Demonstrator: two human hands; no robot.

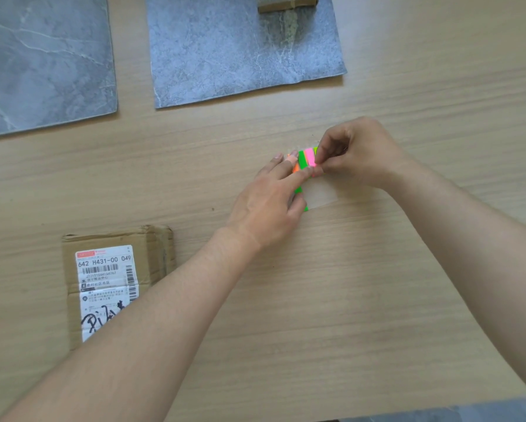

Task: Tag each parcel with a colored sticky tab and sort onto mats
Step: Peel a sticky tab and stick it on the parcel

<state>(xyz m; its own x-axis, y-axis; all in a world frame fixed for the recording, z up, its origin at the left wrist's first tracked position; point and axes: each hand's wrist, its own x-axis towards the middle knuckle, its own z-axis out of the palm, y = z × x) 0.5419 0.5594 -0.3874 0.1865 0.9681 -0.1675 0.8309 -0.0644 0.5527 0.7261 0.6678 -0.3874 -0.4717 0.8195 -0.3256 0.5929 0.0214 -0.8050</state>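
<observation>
A set of sticky tabs (pixel 302 161), in orange, green, pink and yellow strips on a clear backing sheet, is seen lying on the wooden worktop (pixel 377 300), right of centre. It is held down by the left hand (pixel 270 205), whose fingers are laid nearly straight across the strips. The near edge of the pink tab (pixel 309 156) is pinched between the thumb and fingertips of the right hand (pixel 359 153), the remaining fingers being curled. A flat cardboard parcel (pixel 152 257) with a white shipping label is placed on the worktop beside the left forearm, well apart from the mats. A second parcel (pixel 286 3) is set at the far edge of the middle grey mat (pixel 225 56). Another grey mat (pixel 42 56) is laid to its left.
</observation>
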